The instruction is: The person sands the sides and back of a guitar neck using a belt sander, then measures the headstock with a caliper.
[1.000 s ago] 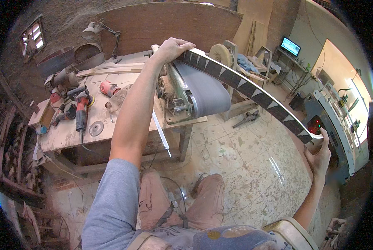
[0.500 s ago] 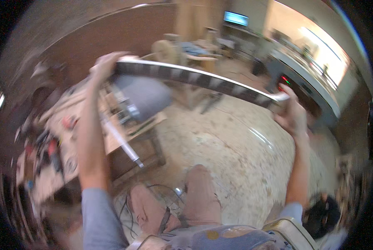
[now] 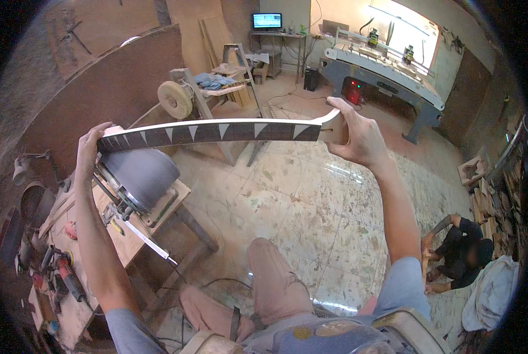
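I hold a guitar neck point(image 3: 211, 133) up in front of me, nearly level across the view. Its dark fretboard bears pale fin-shaped inlays and faces me, with a white edge along the top. At its left end my left hand point(image 3: 90, 147) is closed around the neck, the fingers partly hidden. My right hand point(image 3: 361, 135) grips the pale headstock end point(image 3: 333, 127), thumb and fingers on either side of it. Behind and below the neck's left part sits a round grey machine point(image 3: 143, 180) on the workbench.
The wooden workbench point(image 3: 113, 253) at left carries a red-and-black power tool point(image 3: 69, 277). Beyond stand a pale buffing wheel point(image 3: 175, 100), a monitor point(image 3: 267, 21) and a large grey CNC machine point(image 3: 387, 76). A crouching person point(image 3: 461, 248) is at lower right, beside a pale sack point(image 3: 491, 295).
The view has turned and sharpened. The neck, earlier sloping down to the right, is now almost level, its right end higher. Both hands keep their grip.
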A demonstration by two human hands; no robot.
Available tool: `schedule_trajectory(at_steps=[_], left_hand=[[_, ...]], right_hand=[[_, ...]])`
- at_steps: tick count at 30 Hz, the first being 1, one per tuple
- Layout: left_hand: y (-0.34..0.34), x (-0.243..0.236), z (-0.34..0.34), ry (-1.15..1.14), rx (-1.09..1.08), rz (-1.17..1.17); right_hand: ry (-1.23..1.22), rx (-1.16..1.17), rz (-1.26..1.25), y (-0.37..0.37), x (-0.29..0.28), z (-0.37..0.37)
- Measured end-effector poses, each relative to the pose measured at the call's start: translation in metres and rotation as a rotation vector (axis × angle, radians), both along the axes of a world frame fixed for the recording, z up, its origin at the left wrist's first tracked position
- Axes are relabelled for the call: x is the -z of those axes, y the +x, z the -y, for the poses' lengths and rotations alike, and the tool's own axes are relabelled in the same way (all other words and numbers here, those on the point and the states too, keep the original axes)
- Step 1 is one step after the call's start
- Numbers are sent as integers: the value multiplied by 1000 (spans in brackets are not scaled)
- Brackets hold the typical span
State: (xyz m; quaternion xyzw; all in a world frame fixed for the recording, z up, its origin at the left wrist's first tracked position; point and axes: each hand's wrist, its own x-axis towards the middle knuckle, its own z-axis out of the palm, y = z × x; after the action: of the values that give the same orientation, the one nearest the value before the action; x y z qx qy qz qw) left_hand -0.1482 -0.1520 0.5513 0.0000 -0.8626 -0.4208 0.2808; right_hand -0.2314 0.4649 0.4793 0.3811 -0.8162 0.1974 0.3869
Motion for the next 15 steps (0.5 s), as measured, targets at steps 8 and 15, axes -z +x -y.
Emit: schedule_trajectory(at_steps=[8, 15], left_hand=[[0, -1, -1, -41, -22, -35], [-1, 1, 3, -17, -23, -17]], right_hand=[[16, 11, 63, 3, -6, -1], [4, -26, 47, 3, -5, 2]])
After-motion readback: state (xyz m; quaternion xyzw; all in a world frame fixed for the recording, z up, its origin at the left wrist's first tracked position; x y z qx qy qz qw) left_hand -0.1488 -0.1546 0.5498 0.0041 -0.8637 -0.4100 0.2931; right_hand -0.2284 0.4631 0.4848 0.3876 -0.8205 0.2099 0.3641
